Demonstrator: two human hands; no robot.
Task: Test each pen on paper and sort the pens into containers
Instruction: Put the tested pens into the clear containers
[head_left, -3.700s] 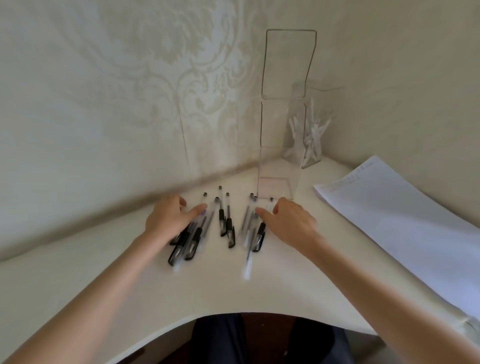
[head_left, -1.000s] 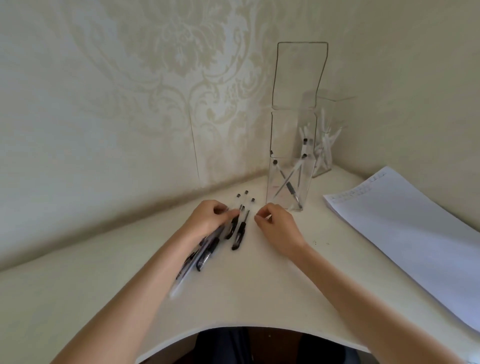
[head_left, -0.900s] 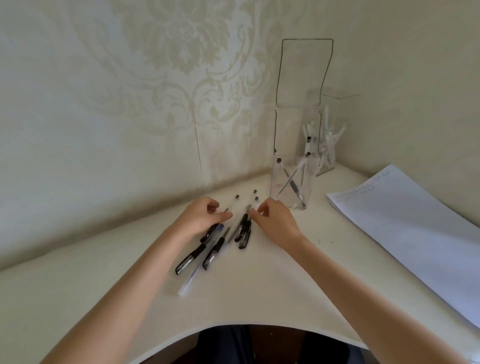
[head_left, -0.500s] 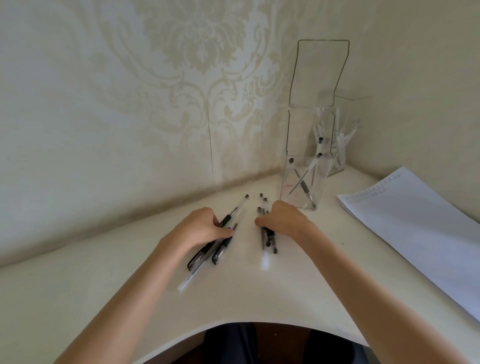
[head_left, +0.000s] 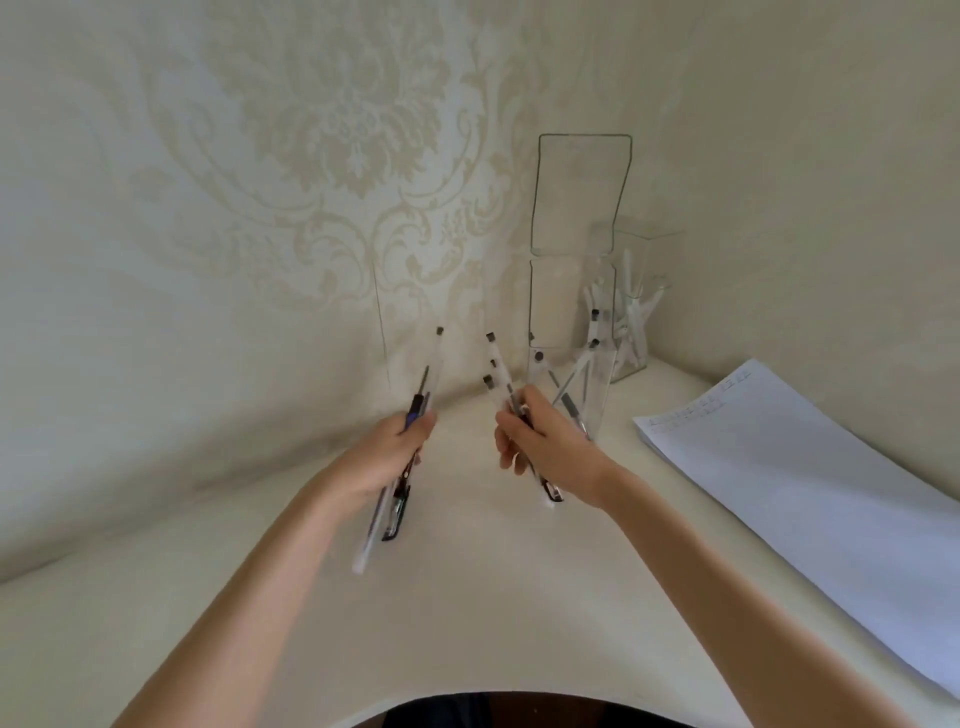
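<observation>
At a cream corner desk (head_left: 467, 613), I hold a bundle of pens in each fist in front of the tall clear container (head_left: 571, 218). My left hand (head_left: 382, 460), well to the left of that container and nearer me, is curled round several clear-barrelled pens (head_left: 428, 374) whose far ends tilt up toward the patterned wall; their near ends are blurred, so I cannot count them. My right hand (head_left: 550, 449), just in front of the container's lower left corner, grips a second bundle (head_left: 497, 371), fanned slightly, its far ends leaning up and left. Inside the container's base a few more pens (head_left: 574, 379) lean crossed against its walls. A shorter clear holder (head_left: 649, 260) stands just behind and to the right of the container, in the corner, with white sticks (head_left: 636, 322) in it that are too small to identify. To the container's right, nearer me, a sheet of paper (head_left: 810, 499) lies flat, faint marks along its far edge.
</observation>
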